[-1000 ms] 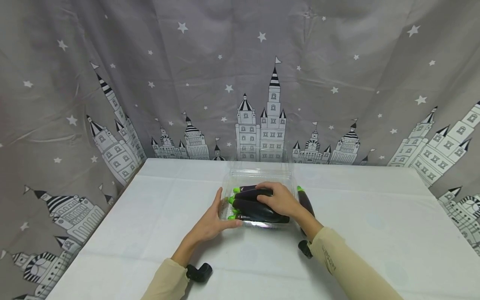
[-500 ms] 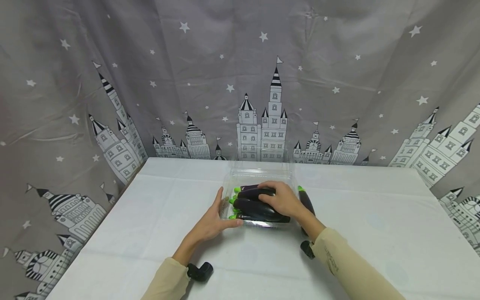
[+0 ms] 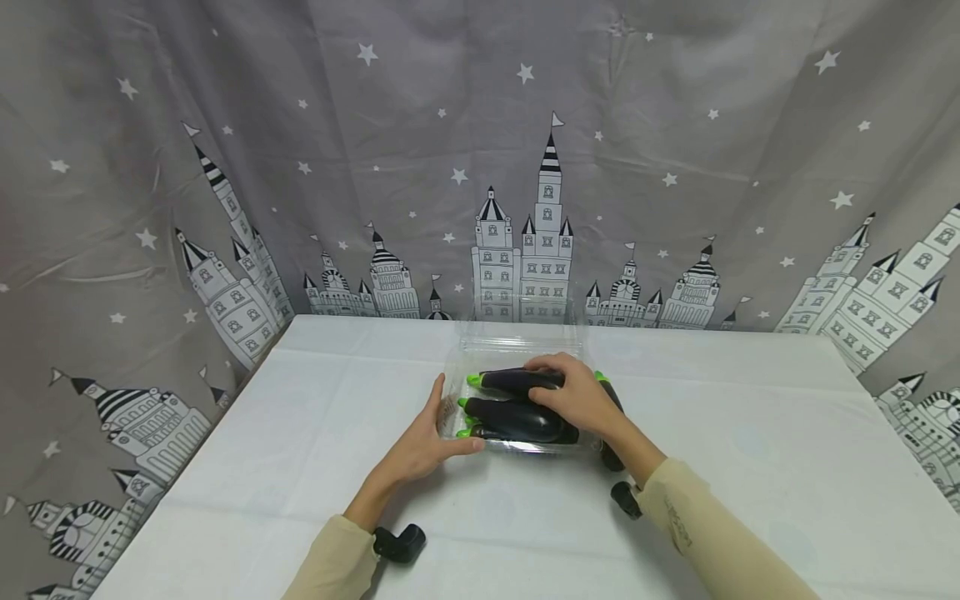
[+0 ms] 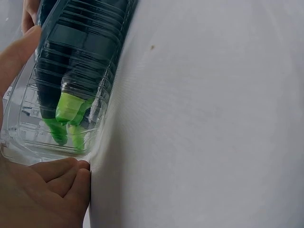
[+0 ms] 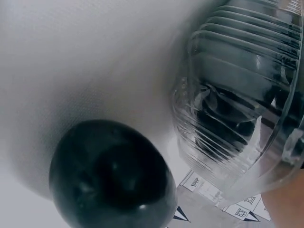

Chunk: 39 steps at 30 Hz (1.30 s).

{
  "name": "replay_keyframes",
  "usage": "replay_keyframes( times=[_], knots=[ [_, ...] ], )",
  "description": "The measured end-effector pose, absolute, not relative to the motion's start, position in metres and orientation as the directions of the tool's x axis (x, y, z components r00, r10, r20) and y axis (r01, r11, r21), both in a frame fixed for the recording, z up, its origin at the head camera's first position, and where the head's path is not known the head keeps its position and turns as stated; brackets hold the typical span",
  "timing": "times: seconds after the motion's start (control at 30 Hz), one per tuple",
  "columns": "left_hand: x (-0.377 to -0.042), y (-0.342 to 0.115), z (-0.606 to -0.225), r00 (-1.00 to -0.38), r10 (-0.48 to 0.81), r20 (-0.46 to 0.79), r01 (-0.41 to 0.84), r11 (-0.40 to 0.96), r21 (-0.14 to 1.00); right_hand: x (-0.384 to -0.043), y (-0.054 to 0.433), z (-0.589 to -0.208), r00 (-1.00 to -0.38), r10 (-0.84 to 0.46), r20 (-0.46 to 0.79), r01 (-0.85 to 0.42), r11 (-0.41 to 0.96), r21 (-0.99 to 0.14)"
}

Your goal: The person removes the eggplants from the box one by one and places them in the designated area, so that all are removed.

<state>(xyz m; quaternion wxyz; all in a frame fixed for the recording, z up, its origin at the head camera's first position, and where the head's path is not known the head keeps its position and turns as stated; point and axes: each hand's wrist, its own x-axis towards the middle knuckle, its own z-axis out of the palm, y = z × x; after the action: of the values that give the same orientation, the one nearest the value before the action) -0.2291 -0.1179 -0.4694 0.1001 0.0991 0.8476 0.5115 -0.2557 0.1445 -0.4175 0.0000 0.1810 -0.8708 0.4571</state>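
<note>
A clear plastic clamshell container (image 3: 521,343) holds several dark purple eggplants with green stems. My right hand (image 3: 576,396) reaches inside it and grips the rear eggplant (image 3: 513,381) near its blunt end. In front of that one lies another eggplant (image 3: 517,419), with more beneath it. My left hand (image 3: 423,446) holds the container's front left corner, thumb along the front rim and fingers against the left wall. Green stems (image 4: 69,108) show through the ribbed side in the left wrist view. Just right of the container, a loose eggplant (image 5: 114,183) lies partly behind my right forearm.
The container's transparent lid (image 3: 525,312) stands raised at the back. A white cloth covers the table (image 3: 750,450), and a grey curtain (image 3: 637,100) with castles and stars hangs behind it. A black camera mount (image 3: 401,544) sits at the left wrist.
My right hand has shifted to the right and slightly back with the eggplant, leaving a wider gap to the front one. The left hand keeps its place on the container.
</note>
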Motion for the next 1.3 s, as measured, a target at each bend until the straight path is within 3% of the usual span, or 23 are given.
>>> replay_keyframes(
  times=[0.47,1.3],
  knots=[
    [-0.229,-0.119,-0.470,-0.960,0.267,-0.078,0.056,0.461,0.886,-0.254,0.151,-0.418,-0.889,-0.441,0.122,-0.342,0.465,-0.817],
    [-0.229,-0.119,-0.470,-0.958,0.279,-0.058,0.076,0.445,0.892,-0.249,0.157,-0.414,-0.907,-0.377,0.187,-0.348,0.423,-0.837]
  ],
)
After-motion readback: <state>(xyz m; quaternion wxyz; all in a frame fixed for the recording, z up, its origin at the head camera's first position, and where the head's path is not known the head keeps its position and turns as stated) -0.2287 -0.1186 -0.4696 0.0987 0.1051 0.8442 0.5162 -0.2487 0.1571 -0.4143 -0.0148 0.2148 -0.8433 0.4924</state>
